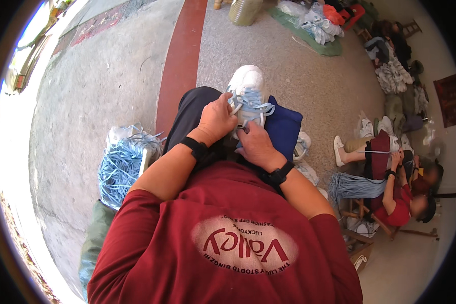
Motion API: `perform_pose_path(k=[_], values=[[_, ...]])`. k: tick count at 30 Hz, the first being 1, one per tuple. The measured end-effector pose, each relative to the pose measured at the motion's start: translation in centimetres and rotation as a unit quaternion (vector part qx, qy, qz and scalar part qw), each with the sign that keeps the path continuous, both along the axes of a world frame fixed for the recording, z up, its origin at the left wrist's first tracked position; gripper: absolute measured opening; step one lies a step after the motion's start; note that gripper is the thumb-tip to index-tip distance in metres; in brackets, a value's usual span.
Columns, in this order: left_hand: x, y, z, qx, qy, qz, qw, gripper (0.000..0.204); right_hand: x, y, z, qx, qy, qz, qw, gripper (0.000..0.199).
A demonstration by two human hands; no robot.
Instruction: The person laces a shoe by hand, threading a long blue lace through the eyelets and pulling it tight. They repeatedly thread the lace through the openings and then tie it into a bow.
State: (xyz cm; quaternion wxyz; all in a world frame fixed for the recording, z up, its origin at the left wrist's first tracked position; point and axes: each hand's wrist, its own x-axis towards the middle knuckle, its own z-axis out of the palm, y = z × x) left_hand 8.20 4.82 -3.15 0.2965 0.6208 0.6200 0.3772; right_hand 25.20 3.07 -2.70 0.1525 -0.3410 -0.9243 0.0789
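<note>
A white sneaker lies over my lap, its toe pointing away from me. Light blue shoelace crosses its front, with loose loops hanging to the right. My left hand is closed at the sneaker's left side, fingertips against the eyelet edge beside the lace. At the near end, by the shoe's opening, my right hand has its thumb and fingers pinched together; what lies between them is too small to make out. Under the sneaker's right side is a dark blue cloth or pad.
A heap of light blue shoelaces lies at my left. Another shoe is beside my right leg. At right, a co-worker in red sits near a hanging lace bundle. White shoes are piled on a green sheet farther off.
</note>
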Motion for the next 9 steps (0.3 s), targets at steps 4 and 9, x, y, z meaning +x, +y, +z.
perform_pose_path(k=[4,9], values=[[0.1,0.5,-0.1,-0.036,-0.079,0.027,0.996,0.051,-1.1,0.8,-1.6,0.027,-0.079,-0.033,0.996,0.017],[-1.4,1.8,-2.5,-0.008,-0.389,-0.016,0.921,0.054,0.8,1.7,-0.2,-0.235,0.129,-0.065,0.961,0.044]])
